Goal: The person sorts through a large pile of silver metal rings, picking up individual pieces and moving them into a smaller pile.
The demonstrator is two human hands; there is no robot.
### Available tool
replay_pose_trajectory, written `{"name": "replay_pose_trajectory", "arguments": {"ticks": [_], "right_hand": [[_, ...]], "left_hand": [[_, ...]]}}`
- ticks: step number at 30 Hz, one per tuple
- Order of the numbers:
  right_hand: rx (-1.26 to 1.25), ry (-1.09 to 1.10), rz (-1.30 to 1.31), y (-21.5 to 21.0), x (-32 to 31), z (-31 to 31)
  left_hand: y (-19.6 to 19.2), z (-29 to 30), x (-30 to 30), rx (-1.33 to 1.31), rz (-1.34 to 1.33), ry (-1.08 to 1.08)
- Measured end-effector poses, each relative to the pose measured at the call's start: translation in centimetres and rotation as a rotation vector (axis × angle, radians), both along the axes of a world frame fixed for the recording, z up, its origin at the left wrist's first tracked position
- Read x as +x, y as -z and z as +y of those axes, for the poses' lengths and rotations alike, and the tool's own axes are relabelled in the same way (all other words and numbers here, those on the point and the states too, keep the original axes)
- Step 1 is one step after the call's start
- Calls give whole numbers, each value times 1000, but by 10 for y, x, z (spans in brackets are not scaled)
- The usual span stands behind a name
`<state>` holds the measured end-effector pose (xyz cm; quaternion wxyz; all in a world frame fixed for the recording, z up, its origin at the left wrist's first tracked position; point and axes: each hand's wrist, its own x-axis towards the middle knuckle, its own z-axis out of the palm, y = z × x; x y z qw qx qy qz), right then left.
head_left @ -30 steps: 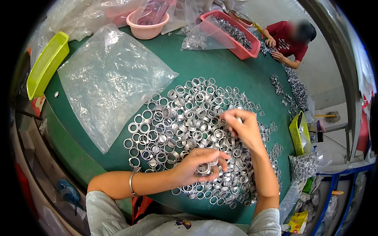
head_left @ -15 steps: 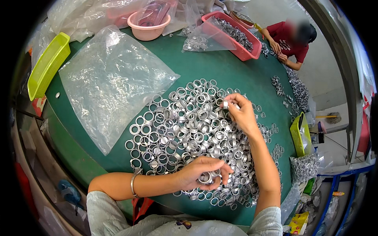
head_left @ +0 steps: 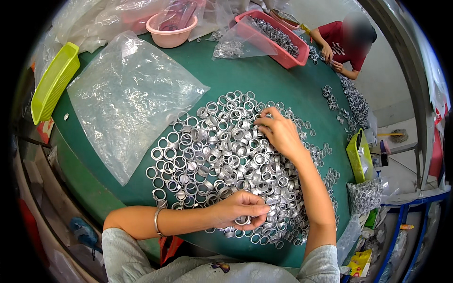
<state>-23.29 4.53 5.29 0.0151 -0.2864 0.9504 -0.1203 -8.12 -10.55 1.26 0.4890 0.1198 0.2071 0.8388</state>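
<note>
A broad heap of silver metal rings (head_left: 236, 151) covers the middle of the green table (head_left: 264, 78). At the heap's near side, my left hand (head_left: 241, 208) is closed, with thumb and fingers curled together. A metal ring (head_left: 243, 220) shows within its curled fingers; whether more lie in the palm is hidden. My right hand (head_left: 279, 134) is on the heap's far right part, palm down, with bent fingers closed in among the rings. What those fingertips grip cannot be made out.
A clear plastic bag (head_left: 132, 104) lies flat left of the heap. Yellow-green baskets (head_left: 56, 82) stand at both sides. Pink tubs (head_left: 172, 35) sit at the back, one full of rings. A bag of rings (head_left: 365, 197) lies at right. A co-worker (head_left: 347, 47) handles rings at far right.
My right hand has turned palm down and lowered onto the rings; the small silver piece in its fingertips no longer shows. My left fingers have curled tighter. The view has shifted slightly.
</note>
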Motion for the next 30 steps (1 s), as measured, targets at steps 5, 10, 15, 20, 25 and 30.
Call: {"name": "replay_pose_trajectory", "arguments": {"ticks": [5, 10, 15, 20, 25, 30], "right_hand": [[-229, -102, -15, 3, -9, 16], [-1118, 196, -891, -16, 6, 50], [-1781, 338, -1120, -5, 21, 53], [-1378, 176, -1125, 5, 11, 44], [-409, -54, -311, -9, 25, -3], [-17, -5, 8, -8, 39, 8]], "left_hand": [[-1, 1, 2, 16, 11, -15], [1, 0, 2, 28, 11, 14], [-4, 0, 1, 32, 2, 2], [-3, 0, 1, 36, 2, -1], [-1, 0, 3, 56, 18, 10], [-1, -1, 2, 70, 37, 0]]}}
